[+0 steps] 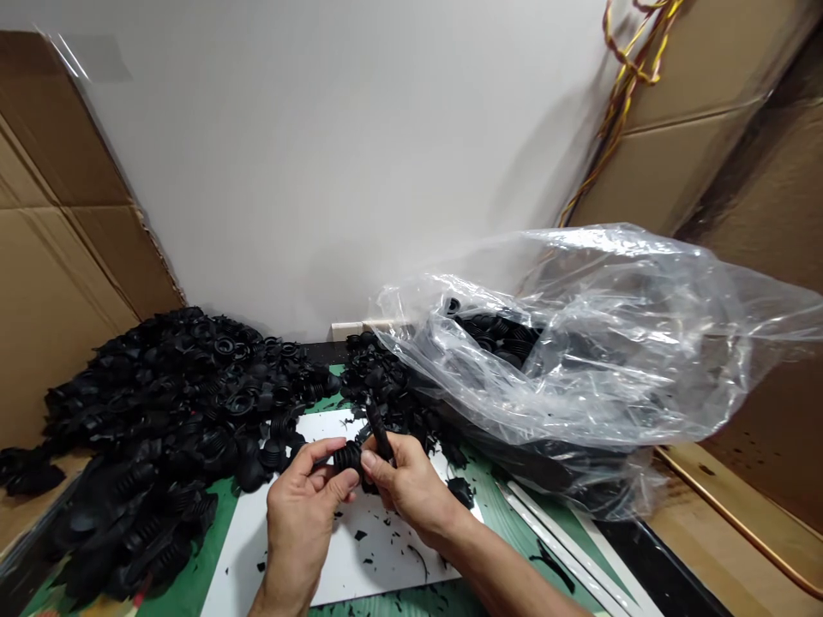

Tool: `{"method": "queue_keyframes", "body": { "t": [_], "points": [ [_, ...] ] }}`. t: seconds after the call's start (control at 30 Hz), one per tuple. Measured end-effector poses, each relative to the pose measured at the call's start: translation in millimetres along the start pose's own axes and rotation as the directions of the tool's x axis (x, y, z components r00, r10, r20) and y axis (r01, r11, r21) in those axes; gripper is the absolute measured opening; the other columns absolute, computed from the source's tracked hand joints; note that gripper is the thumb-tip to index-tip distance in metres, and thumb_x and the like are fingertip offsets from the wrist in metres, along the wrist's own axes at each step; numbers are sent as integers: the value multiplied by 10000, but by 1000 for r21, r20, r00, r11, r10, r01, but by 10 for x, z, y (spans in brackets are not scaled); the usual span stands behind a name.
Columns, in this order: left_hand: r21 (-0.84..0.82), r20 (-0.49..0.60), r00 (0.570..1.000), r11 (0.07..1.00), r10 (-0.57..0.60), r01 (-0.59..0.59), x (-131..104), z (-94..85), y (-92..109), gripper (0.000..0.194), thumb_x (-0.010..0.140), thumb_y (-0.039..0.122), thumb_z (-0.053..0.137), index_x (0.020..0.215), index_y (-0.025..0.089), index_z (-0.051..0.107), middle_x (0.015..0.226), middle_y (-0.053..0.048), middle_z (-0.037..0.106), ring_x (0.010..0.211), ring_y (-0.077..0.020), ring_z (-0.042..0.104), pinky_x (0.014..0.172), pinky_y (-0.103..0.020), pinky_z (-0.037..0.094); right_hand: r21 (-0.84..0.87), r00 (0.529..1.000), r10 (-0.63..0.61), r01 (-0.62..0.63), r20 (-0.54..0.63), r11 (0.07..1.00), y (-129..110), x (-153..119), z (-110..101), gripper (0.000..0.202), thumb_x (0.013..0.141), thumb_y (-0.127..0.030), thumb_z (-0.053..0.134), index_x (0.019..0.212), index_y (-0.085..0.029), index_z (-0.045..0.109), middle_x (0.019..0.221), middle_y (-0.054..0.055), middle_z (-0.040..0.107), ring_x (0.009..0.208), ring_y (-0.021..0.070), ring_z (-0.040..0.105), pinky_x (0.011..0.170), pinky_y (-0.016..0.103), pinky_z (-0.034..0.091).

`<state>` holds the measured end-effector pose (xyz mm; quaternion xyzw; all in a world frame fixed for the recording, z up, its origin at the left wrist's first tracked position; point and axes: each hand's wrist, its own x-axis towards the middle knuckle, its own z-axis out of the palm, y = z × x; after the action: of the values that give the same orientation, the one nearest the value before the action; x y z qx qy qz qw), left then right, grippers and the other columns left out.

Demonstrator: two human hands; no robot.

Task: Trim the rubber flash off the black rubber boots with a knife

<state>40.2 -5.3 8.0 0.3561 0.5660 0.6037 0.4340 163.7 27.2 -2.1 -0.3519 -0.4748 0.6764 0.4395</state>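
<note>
My left hand (312,493) is closed on a small black ribbed rubber bellows (348,457), pinched between thumb and fingers. My right hand (408,484) grips a dark pen-shaped tool (378,428) that points up and away; its exact kind I cannot make out. The right thumb and fingertips meet the bellows' right end, so both hands come together there. Beneath them lies a white sheet (257,548) scattered with black rubber scraps (361,536).
A large heap of black rubber bellows (212,368) covers the left side. To the right stands a clear plastic bag (610,343) with more black parts inside. White strips (559,544) lie on the green surface (507,523). Cardboard (57,188) stands at both sides.
</note>
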Motion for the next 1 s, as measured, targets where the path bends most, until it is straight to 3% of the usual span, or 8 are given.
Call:
{"method": "queue_keyframes", "body": {
  "t": [0.17, 0.4, 0.7, 0.87, 1.0],
  "points": [
    [-60, -28, 998, 997, -50, 48, -1, -5, 24, 376, 487, 252, 810, 815, 126, 678, 489, -20, 672, 448, -118, 569, 489, -216, 456, 128, 996, 66, -58, -61, 990, 5, 2, 34, 395, 597, -478, 712, 622, -186, 447, 423, -109, 356, 350, 26, 211, 349, 186, 165],
    [-88, -57, 995, 994, -76, 71, 9, -13, 33, 385, 445, 255, 825, 776, 114, 686, 474, -34, 678, 431, -134, 591, 499, -238, 481, 192, 993, 104, -92, -57, 977, -6, 4, 18, 387, 578, -440, 723, 596, -187, 431, 400, -120, 324, 344, 13, 178, 345, 179, 116],
    [-75, 61, 983, 982, -171, 175, 49, -70, 18, 434, 471, 327, 832, 812, 90, 705, 437, -52, 658, 379, -131, 557, 429, -230, 437, 261, 987, 162, -163, 24, 951, -78, 3, 1, 382, 577, -393, 736, 590, -194, 410, 393, -138, 275, 348, 8, 122, 366, 195, 83],
    [-48, 55, 989, 989, -140, 143, 27, -56, 17, 390, 492, 324, 820, 786, 97, 701, 414, -42, 642, 370, -118, 533, 413, -214, 418, 200, 988, 151, -152, 23, 968, -45, 5, -4, 383, 591, -427, 723, 604, -195, 419, 411, -134, 276, 362, 18, 132, 369, 197, 103],
    [35, -22, 998, 998, -57, 58, -5, -25, 50, 344, 459, 323, 819, 712, 117, 711, 383, -11, 609, 344, -121, 512, 372, -219, 403, -38, 1000, 13, -13, -3, 999, -48, -2, -49, 343, 666, -461, 674, 636, -170, 495, 481, -85, 366, 401, 45, 242, 393, 204, 186]
  ]
}}
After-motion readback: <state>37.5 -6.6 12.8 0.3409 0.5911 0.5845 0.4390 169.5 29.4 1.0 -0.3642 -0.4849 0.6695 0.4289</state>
